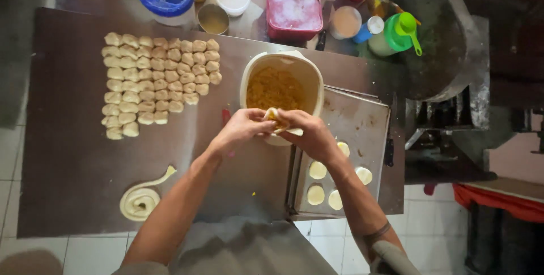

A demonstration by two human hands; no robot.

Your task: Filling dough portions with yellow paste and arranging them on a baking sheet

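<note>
currently, head view only: both hands meet over the near rim of the tub point(249, 74) of yellow filling point(276, 88). left hand point(242, 129) and right hand point(310, 134) both have fingers curled narrow around one small dough piece point(274, 117), pinched between the fingertips, filling showing at its top. looks like the wrapping/sealing step: filling is in, edges being gathered. judgement only, but the next move calls for closing the dough over the filling without squeezing it out, then somewhere to set it down; the tray point(362, 119) just right of the tub holds five flat rounds point(317, 169). orientation of the piece: open side faces up toward the camera; it looks slightly wider left-right than deep, so long axis roughly runs hand to hand, but fingers hide most of it, can't say firmly. elsewhere on the dark board point(68, 167): a grid of small dough lumps point(158, 79) far left, well apart from the hands, and a coiled dough strip point(140, 201) near the front edge. containers and lids line the back.
</note>
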